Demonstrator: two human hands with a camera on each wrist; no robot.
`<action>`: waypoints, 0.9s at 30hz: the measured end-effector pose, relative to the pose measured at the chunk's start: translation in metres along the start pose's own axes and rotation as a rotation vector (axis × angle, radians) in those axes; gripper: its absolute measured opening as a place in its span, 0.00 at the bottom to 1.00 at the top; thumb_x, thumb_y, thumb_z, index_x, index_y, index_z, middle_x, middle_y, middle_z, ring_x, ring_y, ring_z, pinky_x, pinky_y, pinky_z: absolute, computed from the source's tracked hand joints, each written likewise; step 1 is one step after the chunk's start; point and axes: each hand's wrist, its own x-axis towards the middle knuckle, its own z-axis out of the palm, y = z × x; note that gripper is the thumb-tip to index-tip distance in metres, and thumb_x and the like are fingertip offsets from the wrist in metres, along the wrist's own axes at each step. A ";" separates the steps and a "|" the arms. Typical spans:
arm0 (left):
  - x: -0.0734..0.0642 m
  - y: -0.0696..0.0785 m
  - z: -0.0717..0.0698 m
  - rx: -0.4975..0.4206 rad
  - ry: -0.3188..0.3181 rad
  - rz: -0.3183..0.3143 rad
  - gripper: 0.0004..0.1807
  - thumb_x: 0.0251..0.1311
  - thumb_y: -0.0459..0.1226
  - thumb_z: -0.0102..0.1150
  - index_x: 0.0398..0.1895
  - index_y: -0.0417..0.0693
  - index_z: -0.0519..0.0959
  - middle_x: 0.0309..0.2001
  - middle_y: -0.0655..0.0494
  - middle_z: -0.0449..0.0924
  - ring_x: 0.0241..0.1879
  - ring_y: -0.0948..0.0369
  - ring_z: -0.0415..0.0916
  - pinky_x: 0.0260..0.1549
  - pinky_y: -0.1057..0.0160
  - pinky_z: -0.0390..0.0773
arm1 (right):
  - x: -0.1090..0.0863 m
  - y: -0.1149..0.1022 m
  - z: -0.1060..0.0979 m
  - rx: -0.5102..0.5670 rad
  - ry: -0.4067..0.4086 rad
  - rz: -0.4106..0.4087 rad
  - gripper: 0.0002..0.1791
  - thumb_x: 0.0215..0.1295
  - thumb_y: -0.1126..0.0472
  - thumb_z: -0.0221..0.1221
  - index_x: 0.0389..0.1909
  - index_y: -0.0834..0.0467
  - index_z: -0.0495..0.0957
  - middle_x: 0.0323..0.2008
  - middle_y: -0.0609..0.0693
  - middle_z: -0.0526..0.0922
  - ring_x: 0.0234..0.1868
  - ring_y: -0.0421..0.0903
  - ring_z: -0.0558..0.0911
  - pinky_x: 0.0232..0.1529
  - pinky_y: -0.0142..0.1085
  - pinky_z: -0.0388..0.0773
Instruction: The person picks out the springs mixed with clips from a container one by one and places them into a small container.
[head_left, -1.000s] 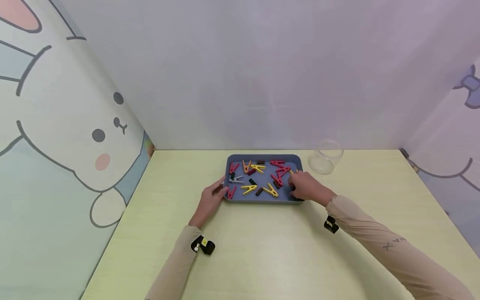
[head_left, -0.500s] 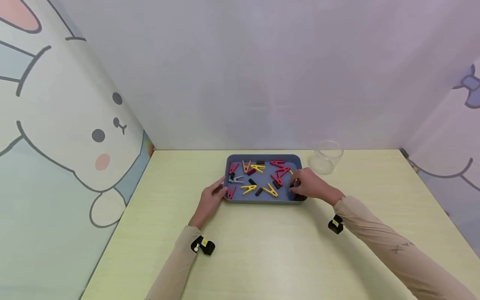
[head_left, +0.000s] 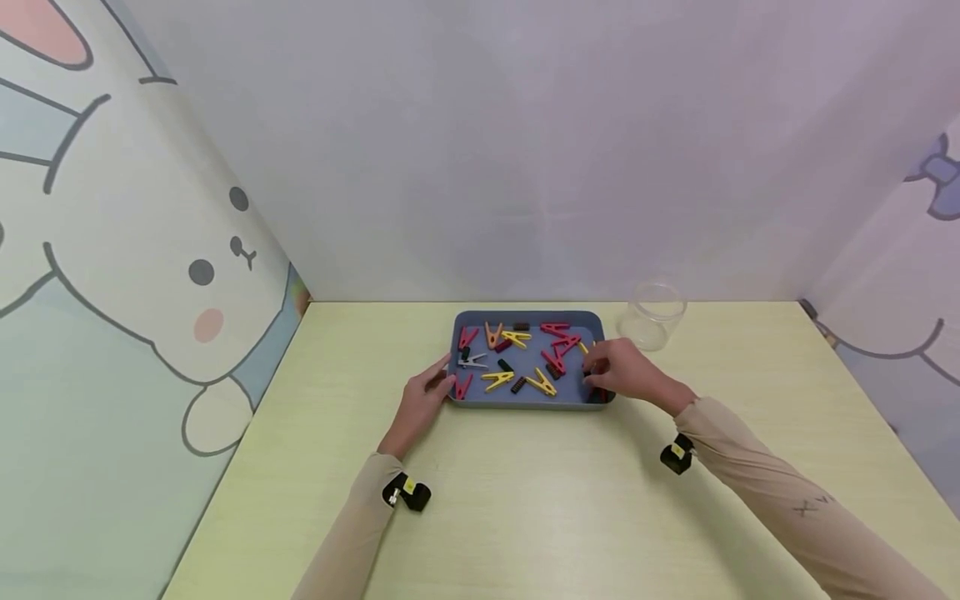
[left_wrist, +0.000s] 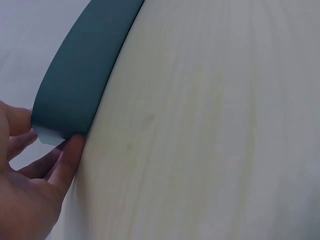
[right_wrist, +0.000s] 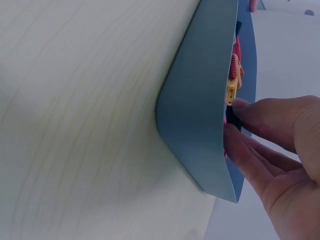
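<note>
A shallow blue-grey tray (head_left: 525, 406) lies on the table with red, yellow, orange and grey V-shaped clips and small dark ribbed pieces inside. My left hand (head_left: 418, 408) holds the tray's left end; in the left wrist view its thumb is at the rim and fingers are against the outer wall (left_wrist: 75, 95). My right hand (head_left: 628, 372) reaches over the tray's right end and pinches a small black piece (right_wrist: 233, 119) between thumb and fingers. Beside that piece shows a yellow clip (right_wrist: 231, 91). My right fingers partly hide the tray's right side.
A clear round cup (head_left: 654, 318) stands on the table just behind and right of the tray. The pale wooden table (head_left: 495, 500) runs back to a white curtain (head_left: 480, 208). Printed cartoon panels stand at both sides.
My right hand has shifted slightly to the right, and its pinching thumb and fingers are easier to see. My left hand and the tray have not visibly moved.
</note>
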 end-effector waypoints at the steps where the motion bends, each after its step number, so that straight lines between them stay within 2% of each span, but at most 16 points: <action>1: 0.000 0.000 0.000 0.001 0.000 0.003 0.24 0.65 0.41 0.56 0.65 0.53 0.71 0.47 0.49 0.79 0.47 0.57 0.74 0.51 0.55 0.71 | -0.001 0.000 -0.001 0.005 0.002 0.003 0.08 0.50 0.66 0.70 0.33 0.63 0.85 0.29 0.47 0.82 0.29 0.41 0.78 0.30 0.34 0.77; 6: -0.002 0.006 -0.001 -0.003 -0.004 0.016 0.24 0.66 0.39 0.56 0.65 0.49 0.71 0.47 0.46 0.79 0.47 0.55 0.74 0.50 0.55 0.72 | -0.005 0.000 -0.003 0.029 0.024 -0.012 0.07 0.50 0.66 0.70 0.31 0.62 0.85 0.32 0.48 0.83 0.32 0.43 0.79 0.34 0.38 0.79; 12: -0.013 0.035 -0.008 -0.022 -0.037 0.023 0.24 0.66 0.34 0.54 0.65 0.39 0.69 0.48 0.40 0.78 0.49 0.50 0.74 0.52 0.51 0.70 | -0.010 0.004 -0.005 0.069 0.061 -0.023 0.06 0.50 0.68 0.69 0.31 0.63 0.85 0.33 0.50 0.83 0.33 0.45 0.79 0.35 0.38 0.79; 14: -0.016 0.040 -0.009 -0.007 -0.037 0.026 0.24 0.66 0.34 0.54 0.65 0.38 0.68 0.48 0.39 0.78 0.49 0.50 0.74 0.51 0.51 0.71 | -0.011 0.005 -0.004 0.077 0.068 -0.018 0.07 0.51 0.67 0.69 0.32 0.63 0.85 0.34 0.50 0.84 0.34 0.45 0.79 0.35 0.38 0.78; 19: -0.018 0.041 -0.008 0.010 -0.029 0.032 0.24 0.67 0.34 0.53 0.65 0.38 0.68 0.49 0.39 0.77 0.49 0.50 0.73 0.52 0.51 0.70 | -0.012 0.008 -0.004 0.109 0.072 0.012 0.07 0.51 0.66 0.69 0.33 0.63 0.86 0.35 0.50 0.84 0.36 0.47 0.80 0.36 0.39 0.79; 27: -0.017 0.039 -0.008 -0.012 -0.035 0.041 0.24 0.66 0.34 0.54 0.65 0.40 0.69 0.48 0.40 0.78 0.49 0.51 0.74 0.51 0.52 0.71 | -0.015 0.007 -0.006 0.159 0.088 0.060 0.08 0.51 0.66 0.69 0.33 0.63 0.86 0.37 0.52 0.84 0.39 0.48 0.80 0.38 0.39 0.80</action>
